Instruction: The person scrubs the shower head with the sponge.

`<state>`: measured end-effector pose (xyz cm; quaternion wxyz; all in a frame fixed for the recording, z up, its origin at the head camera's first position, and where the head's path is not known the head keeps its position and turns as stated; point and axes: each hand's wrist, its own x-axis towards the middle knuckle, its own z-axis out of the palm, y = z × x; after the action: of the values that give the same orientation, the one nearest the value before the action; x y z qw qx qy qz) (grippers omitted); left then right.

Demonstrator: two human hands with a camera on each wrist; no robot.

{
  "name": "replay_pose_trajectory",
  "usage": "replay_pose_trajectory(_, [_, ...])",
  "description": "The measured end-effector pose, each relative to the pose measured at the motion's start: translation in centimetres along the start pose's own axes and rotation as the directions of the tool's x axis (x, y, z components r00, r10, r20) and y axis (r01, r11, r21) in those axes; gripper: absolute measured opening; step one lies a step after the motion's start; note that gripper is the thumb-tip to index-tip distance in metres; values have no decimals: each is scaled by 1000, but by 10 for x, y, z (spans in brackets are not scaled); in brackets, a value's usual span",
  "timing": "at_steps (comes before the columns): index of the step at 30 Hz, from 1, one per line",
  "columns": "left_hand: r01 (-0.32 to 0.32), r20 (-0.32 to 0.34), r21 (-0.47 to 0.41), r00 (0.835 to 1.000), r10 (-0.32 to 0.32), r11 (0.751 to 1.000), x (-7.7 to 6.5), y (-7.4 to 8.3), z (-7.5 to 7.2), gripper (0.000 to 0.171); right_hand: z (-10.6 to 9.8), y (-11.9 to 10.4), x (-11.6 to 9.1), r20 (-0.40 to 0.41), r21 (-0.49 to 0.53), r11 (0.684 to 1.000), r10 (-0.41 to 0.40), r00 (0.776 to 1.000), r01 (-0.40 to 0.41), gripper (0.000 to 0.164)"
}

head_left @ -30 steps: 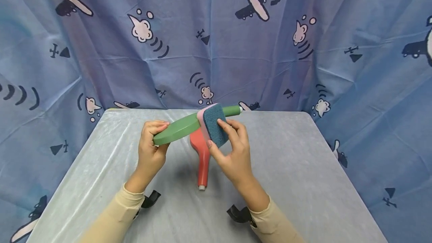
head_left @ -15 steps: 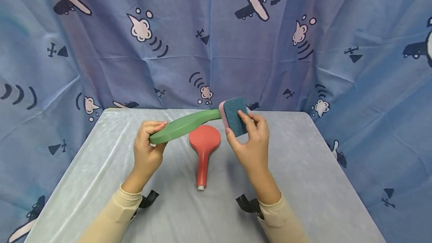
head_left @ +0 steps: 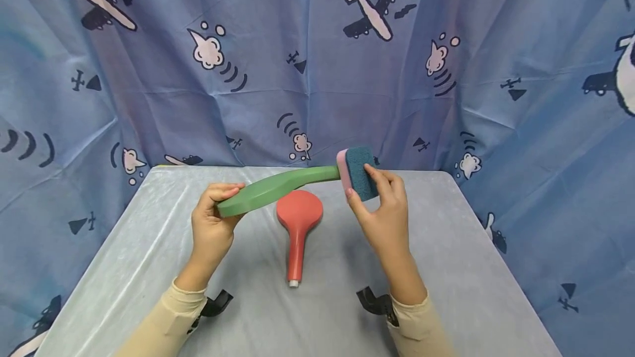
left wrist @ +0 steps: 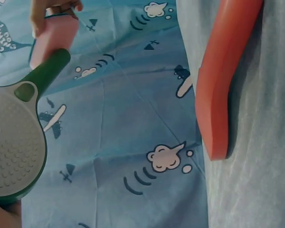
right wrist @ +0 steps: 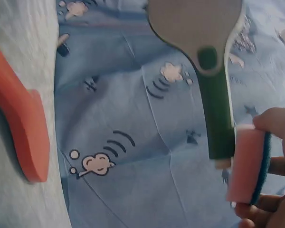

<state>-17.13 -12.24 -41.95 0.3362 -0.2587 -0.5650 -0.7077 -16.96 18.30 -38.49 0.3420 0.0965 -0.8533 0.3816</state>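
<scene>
My left hand [head_left: 210, 233] grips a green shower head [head_left: 268, 190] by the rim of its round head, above the table. Its handle points right; the grey nozzle face [left wrist: 12, 142] shows in the left wrist view. Between thumb and fingers, my right hand [head_left: 389, 219] pinches a sponge [head_left: 361, 174] with a pink layer and a blue-green scouring layer. The pink side lies against or very close to the handle's end; contact is hard to tell. Below them a red shower head [head_left: 299, 212] lies on the table, back up, its white-tipped handle towards me.
A pale grey cloth covers the table [head_left: 471, 269]. Behind it and at both sides hangs a blue curtain [head_left: 317, 70] printed with planes and clouds. Black straps [head_left: 374, 302] sit at both wrists, just above the tabletop.
My right hand has slid the sponge rightward along the green handle to its end, uncovering the red shower head. My left hand has shifted slightly left, keeping its grip.
</scene>
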Motion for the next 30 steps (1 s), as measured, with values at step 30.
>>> replay_pose_trajectory(30, [140, -55, -134, 987, -148, 981, 8, -6, -17, 44, -6, 9, 7, 331, 751, 536, 201, 922, -387, 31])
